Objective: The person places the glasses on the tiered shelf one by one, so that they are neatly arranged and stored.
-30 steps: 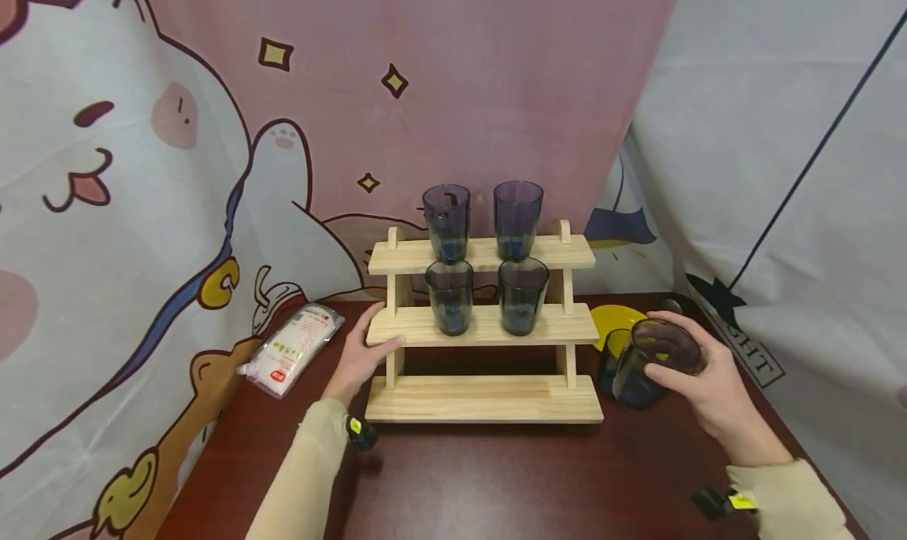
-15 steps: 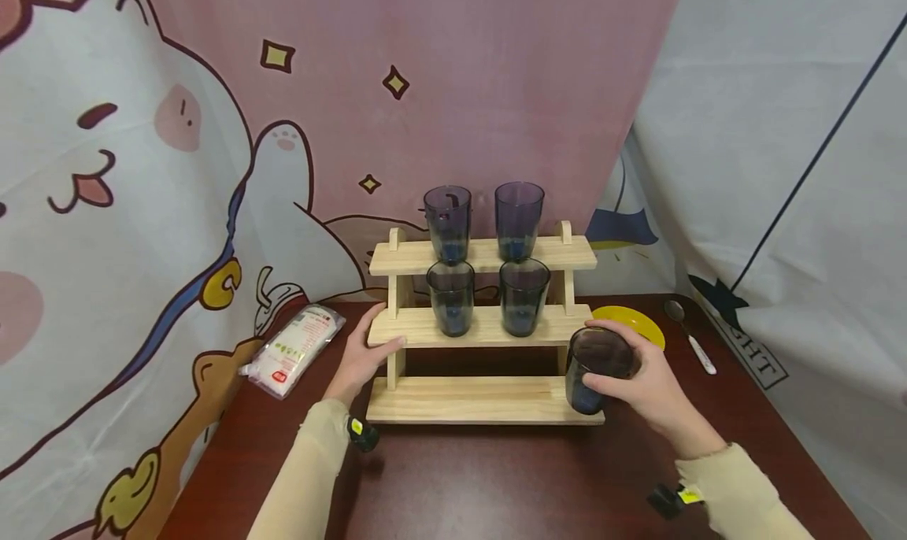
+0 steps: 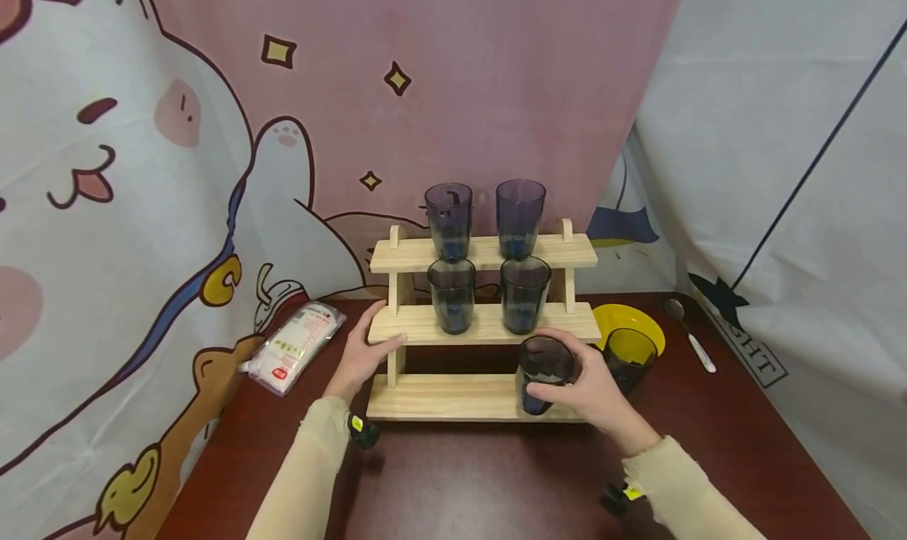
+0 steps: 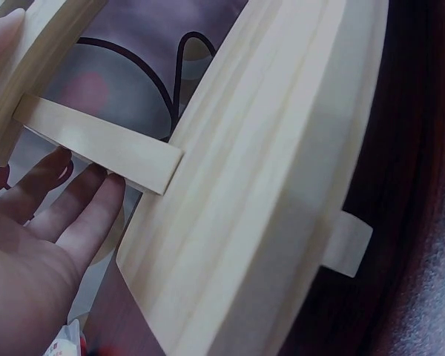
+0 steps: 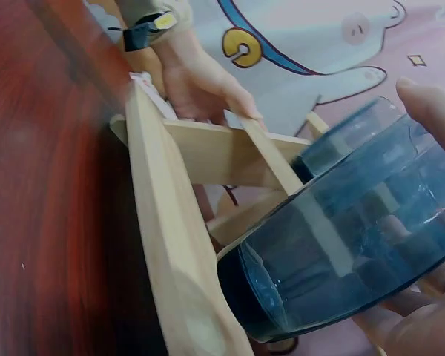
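A three-tier wooden rack (image 3: 439, 398) stands on the table. My left hand (image 3: 361, 355) holds the left end of its middle shelf, the thumb along the board; in the left wrist view the fingers (image 4: 85, 215) reach to the upright. My right hand (image 3: 594, 386) grips a dark tinted glass (image 3: 544, 367) at the right half of the bottom shelf. In the right wrist view this glass (image 5: 319, 259) is tilted, its base close over the board; contact is unclear. Two glasses sit on the middle shelf, including one glass (image 3: 452, 300), and two on top, including another glass (image 3: 520, 217).
Right of the rack, another dark glass (image 3: 631, 357) stands in front of a yellow plate (image 3: 655, 329). A spoon (image 3: 690, 337) with a white handle lies farther right. On the left lies a plastic-wrapped packet (image 3: 294, 347). Printed cloth hangs behind the table (image 3: 468, 477).
My right hand has carried the glass leftward from beside the yellow plate to the bottom shelf. The other glass by the plate is now uncovered. My left hand has stayed on the rack.
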### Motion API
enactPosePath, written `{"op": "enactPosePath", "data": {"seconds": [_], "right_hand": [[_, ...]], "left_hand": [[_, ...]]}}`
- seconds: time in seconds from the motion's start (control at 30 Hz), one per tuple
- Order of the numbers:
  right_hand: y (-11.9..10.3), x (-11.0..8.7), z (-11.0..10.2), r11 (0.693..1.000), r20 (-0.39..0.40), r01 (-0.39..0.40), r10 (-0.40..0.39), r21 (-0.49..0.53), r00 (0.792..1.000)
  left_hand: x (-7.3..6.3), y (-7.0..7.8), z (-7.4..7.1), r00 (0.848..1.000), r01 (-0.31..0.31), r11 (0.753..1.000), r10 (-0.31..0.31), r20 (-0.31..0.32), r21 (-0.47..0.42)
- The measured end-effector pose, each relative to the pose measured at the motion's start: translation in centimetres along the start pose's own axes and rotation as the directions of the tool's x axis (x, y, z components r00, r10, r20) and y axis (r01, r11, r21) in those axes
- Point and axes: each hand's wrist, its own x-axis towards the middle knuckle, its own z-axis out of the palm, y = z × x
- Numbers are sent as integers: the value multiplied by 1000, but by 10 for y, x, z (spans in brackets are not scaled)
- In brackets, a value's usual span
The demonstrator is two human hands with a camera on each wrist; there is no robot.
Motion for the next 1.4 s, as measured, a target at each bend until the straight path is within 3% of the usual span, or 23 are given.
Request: {"op": "enactPosePath", "data": {"seconds": [0.37,0.73,1.13,1.4], "right_hand": [[4,15,35,997,22,-58,57,52,998],[10,30,64,996,48,-50,47,70,998],[13,44,86,994,60,-52,47,91,997],[16,49,96,998,34,-52,51,32,998]], "left_hand": [[2,0,0,1000,-14,1000,14,7,3],[2,2,-1,1000,-20,1000,20,3,1],[4,0,0,1000,-8,1000,8,8,-17],[1,1,-1,1000,0,1000,0,-4,1]]}}
